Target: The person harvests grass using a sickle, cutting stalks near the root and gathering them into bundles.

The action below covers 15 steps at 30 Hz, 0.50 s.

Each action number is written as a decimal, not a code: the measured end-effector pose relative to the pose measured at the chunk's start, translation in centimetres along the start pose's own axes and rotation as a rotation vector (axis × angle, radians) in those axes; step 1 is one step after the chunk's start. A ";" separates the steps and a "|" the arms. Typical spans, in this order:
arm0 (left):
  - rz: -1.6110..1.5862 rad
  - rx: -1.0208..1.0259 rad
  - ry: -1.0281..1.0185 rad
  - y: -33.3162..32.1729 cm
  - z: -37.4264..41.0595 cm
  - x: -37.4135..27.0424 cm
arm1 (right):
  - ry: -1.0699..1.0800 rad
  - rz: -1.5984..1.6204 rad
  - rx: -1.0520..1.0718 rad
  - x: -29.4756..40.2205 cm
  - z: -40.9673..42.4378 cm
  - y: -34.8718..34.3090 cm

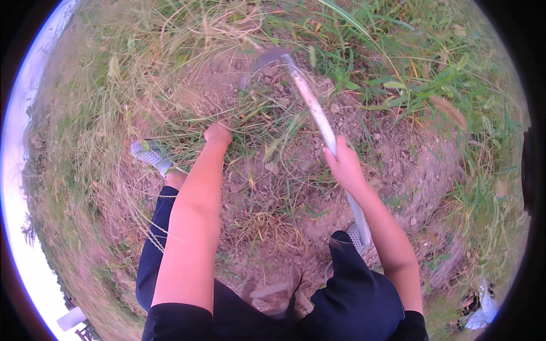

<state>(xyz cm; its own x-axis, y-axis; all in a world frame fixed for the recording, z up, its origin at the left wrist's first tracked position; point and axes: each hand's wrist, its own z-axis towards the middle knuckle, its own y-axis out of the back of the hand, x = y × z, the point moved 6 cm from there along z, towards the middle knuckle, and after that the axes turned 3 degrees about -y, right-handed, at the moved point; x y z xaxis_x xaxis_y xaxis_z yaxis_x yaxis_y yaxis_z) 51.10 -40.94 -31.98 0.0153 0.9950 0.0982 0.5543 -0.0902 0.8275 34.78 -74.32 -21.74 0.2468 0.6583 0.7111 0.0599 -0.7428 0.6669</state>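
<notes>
My left hand (219,132) is closed around a bunch of long green grass (183,130) left of the middle of the view; its fingers are partly hidden by the blades. In my right hand (346,164) is the pale wooden handle of a hoe (313,104), gripped part way along, with the lower end running down beside my right shoe. The curved metal hoe head (268,57) is at the top, above and to the right of my left hand, over loose soil and grass. Its blade is blurred, so I cannot tell whether it touches the ground.
Dug reddish soil (409,170) with small clods lies to the right. Tall grass with seed heads (448,111) surrounds the patch. My perforated light shoes are at left (151,157) and right (356,238). A white plastic scrap (484,309) lies at the lower right.
</notes>
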 end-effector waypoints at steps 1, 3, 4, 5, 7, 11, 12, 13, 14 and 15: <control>0.010 0.005 -0.009 -0.3 0.1 0.1 | -0.014 0.010 0.026 0.1 0.5 -0.8; 0.037 0.004 -0.157 -1.6 2.0 1.3 | -0.024 -0.016 0.093 -0.7 0.8 -3.0; 0.083 0.062 -0.259 -2.0 3.2 2.4 | -0.013 -0.050 0.136 -1.3 0.9 -4.5; 0.132 0.120 -0.349 -2.5 4.2 4.0 | 0.007 -0.076 0.184 -1.5 0.8 -5.7; 0.229 0.018 -0.471 -3.9 3.9 3.8 | -0.070 -0.064 0.234 -2.8 -1.6 -5.2; -0.135 -0.248 -0.650 -5.0 -1.1 1.8 | -0.105 -0.118 0.252 -5.3 -7.0 0.6; -0.159 -0.305 -0.589 -6.4 -0.9 3.9 | -0.091 -0.111 0.260 -4.0 -7.4 1.3; -0.201 -0.350 -0.546 -6.7 -1.7 3.8 | -0.101 -0.120 0.266 -3.4 -8.1 2.4; -0.251 -0.347 -0.505 -6.8 -2.0 4.1 | -0.108 -0.130 0.275 -3.1 -8.2 2.7; -0.325 -0.326 -0.492 -6.1 -3.7 0.9 | -0.147 -0.131 0.231 -3.7 -8.5 3.5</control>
<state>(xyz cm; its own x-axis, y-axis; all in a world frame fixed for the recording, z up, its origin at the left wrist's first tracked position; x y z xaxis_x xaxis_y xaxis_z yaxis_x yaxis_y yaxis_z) 44.68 -39.66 -34.91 0.3101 0.8697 -0.3839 0.3168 0.2862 0.9043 25.85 -78.32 -20.17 0.3586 0.7384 0.5711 0.3150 -0.6716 0.6706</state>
